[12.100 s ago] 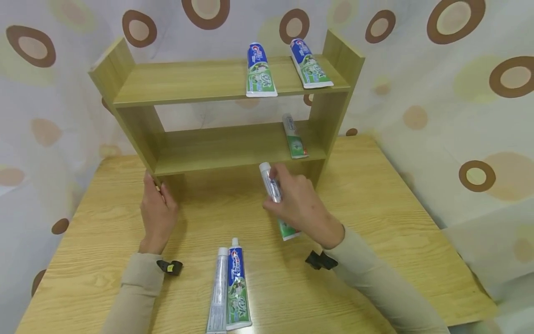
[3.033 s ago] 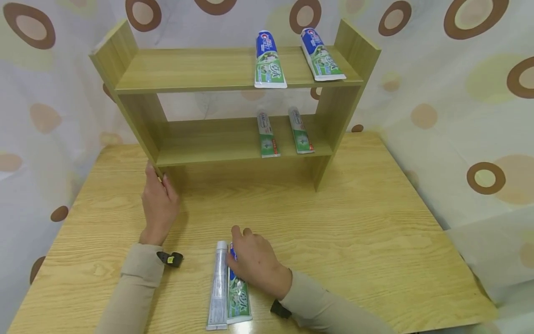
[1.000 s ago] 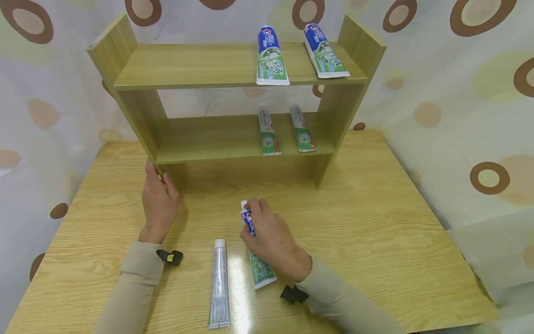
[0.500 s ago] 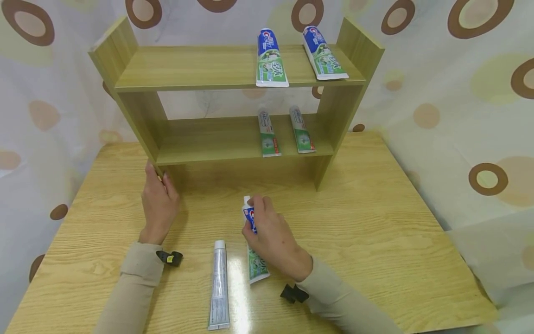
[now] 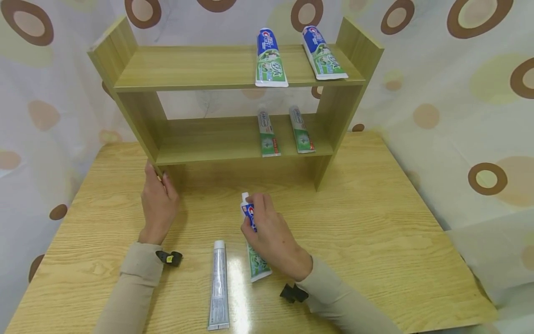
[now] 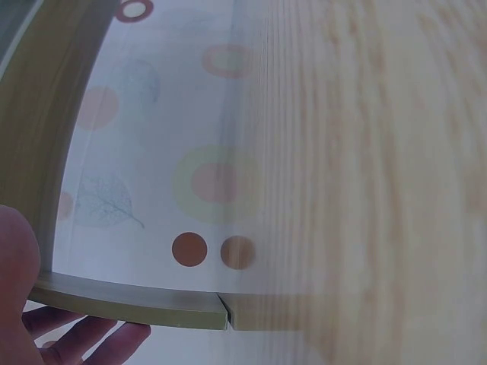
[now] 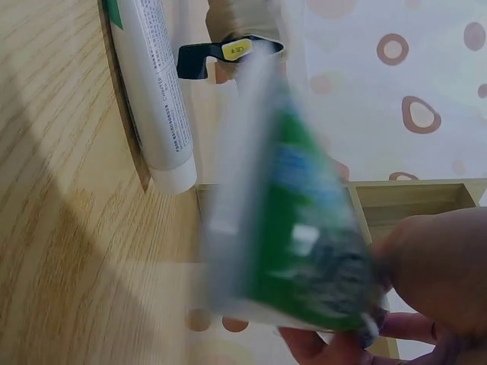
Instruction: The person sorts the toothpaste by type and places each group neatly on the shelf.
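Observation:
My right hand [image 5: 275, 236] grips a blue-and-green toothpaste tube [image 5: 258, 265], cap pointing toward the shelf, above the wooden table. In the right wrist view the tube's blurred green end [image 7: 304, 251] fills the middle. My left hand [image 5: 160, 208] holds the lower left side panel of a wooden shelf [image 5: 196, 67]; the left wrist view shows fingers [image 6: 114, 344] curled beneath the panel's edge. A silvery-white toothpaste tube [image 5: 219, 287] lies on the table between the forearms, cap toward the shelf.
Two blue-and-green tubes [image 5: 271, 60] lie on the top board's right half. Two white-and-green tubes [image 5: 269, 134] lie on the middle board, toward its right side. The table [image 5: 375, 232] extends right, with a patterned curtain [image 5: 450, 116] behind and beside it.
Since the oldest frame, the white-and-green tube in my right hand has gone onto the middle board. My right hand then picked up the blue-and-green tube beside the silvery one and moved it forward.

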Available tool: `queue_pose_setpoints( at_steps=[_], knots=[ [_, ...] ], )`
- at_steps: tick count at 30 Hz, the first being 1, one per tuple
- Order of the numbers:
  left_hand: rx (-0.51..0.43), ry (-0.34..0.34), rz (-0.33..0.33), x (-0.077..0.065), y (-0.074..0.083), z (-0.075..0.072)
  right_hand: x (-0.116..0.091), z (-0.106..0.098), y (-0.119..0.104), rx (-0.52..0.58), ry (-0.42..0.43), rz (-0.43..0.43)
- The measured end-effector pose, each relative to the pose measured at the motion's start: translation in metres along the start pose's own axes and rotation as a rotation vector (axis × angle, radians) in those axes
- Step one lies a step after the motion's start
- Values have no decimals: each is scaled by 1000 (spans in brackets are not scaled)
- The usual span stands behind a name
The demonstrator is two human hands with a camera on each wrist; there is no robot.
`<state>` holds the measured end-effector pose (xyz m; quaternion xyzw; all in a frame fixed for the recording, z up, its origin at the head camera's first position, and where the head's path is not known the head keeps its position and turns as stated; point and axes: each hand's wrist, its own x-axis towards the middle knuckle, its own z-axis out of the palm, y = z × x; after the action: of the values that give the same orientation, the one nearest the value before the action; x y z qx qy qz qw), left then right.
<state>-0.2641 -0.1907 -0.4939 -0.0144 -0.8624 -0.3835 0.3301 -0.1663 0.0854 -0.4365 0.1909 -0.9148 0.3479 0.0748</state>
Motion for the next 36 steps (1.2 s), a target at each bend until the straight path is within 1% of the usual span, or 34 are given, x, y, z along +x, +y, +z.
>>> queue_pose_setpoints(
  at_steps=[4, 8, 11, 18, 25, 30, 36],
  knots=[
    [1, -4, -2, 0, 1, -1, 2, -2, -1, -12, 14, -10],
    [-1, 2, 7, 0, 2, -1, 5, -7, -2, -11, 5, 6],
    [-1, 9, 16, 0, 2, -1, 8, -12, -2, -19, 8, -3],
    [6, 14, 22, 1, 0, 0, 20, -32, -7, -54, 50, -74],
    [2, 15, 14, 1, 0, 1, 31, -49, -15, -9, 66, -64],
    [10, 11, 15, 1, 1, 0, 36, -55, -19, 2, 86, -80],
    [7, 15, 18, 1, 1, 0, 41, -57, -24, -6, 88, -86]
  ],
)
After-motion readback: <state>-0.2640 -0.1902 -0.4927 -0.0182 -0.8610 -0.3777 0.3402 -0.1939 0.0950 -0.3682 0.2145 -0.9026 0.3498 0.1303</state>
